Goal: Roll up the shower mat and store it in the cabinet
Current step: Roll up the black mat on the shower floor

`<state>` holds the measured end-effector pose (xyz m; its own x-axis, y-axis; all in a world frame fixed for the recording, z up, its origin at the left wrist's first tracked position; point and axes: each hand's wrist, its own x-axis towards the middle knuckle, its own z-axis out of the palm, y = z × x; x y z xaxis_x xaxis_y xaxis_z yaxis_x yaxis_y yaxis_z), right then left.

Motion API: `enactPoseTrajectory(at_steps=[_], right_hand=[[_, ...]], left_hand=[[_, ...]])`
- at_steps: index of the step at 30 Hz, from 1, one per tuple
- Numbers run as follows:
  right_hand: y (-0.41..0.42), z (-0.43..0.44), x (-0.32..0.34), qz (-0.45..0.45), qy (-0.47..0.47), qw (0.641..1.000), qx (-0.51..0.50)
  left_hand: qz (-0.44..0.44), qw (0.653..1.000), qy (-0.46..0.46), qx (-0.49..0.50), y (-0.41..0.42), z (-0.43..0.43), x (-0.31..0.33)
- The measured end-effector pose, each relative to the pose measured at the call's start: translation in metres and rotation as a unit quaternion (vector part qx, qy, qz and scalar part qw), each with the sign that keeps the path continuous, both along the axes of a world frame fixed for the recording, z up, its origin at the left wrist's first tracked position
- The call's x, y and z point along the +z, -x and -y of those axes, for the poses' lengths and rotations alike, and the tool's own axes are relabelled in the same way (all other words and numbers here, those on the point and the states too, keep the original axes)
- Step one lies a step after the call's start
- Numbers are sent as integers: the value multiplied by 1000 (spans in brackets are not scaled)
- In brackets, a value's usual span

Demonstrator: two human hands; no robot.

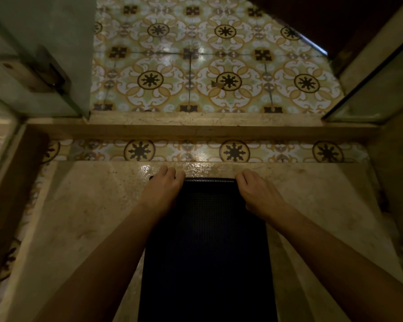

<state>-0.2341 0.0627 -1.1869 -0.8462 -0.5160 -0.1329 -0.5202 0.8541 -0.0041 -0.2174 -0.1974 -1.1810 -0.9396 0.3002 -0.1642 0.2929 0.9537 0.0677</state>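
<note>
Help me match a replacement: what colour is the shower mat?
Very dark navy, almost black, with a fine grid texture; the head view shows the shower mat.

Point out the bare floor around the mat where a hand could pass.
Bare stone floor lies left of the dark mat, out to the glass panel. A similar strip runs on the right, up to the wall. Ahead, only a narrow wet band reaches the patterned tiles. The left hand and right hand crowd the mat's far corners.

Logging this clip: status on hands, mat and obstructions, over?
Left hand and right hand gripping far corners of the dark shower mat. Mat flat on stone floor, no roll visible. Nothing on it. Raised curb beyond.
</note>
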Motion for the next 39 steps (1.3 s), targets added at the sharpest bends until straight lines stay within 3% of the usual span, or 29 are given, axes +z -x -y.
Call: enactPoseTrajectory(at_steps=[7,17,20,28,35,39], right_hand=[[-13,1,5,-13,2,999,32],[-21,-2,8,-10,-10,998,60],[-13,2,12,11,-17,999,35],[13,7,22,100,24,993,-59],[7,8,22,137,28,989,-48],[12,8,27,164,21,985,-51]], left_hand=[[-18,998,-39,-51,-14,9,5],[28,998,-52,-34,-9,11,7],[74,996,-52,-25,-1,8,12],[82,993,-80,23,10,5,18],[140,988,-60,10,12,7,19],[119,990,-68,22,12,5,21]])
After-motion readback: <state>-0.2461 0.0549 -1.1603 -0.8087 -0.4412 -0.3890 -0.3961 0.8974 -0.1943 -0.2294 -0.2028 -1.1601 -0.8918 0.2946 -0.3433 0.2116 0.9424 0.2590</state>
